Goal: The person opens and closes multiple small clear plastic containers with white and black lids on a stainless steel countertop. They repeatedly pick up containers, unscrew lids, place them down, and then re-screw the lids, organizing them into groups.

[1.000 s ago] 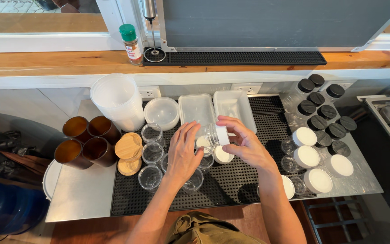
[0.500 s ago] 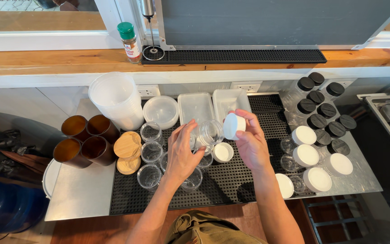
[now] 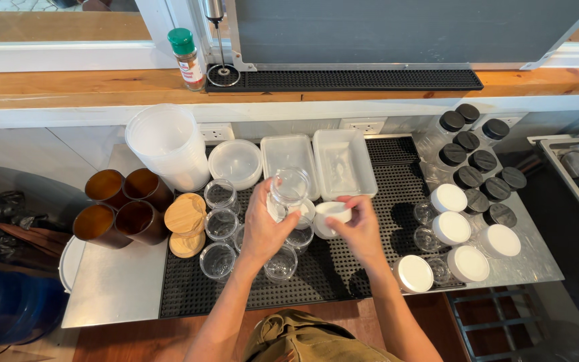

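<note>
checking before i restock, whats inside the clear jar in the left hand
The jar in the left hand looks empty, its mouth open, lid off. Its base is covered by the fingers, so that part cannot be seen.

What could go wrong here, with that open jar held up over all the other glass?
1. The left hand holds the open jar above other open jars; a slip might knock or chip them.
2. The right hand sets the white lid down among crowded glass; it could tip a neighbour.
3. The capped jars stand near the metal tray's right edge, where a passing elbow might nudge them off.
</note>
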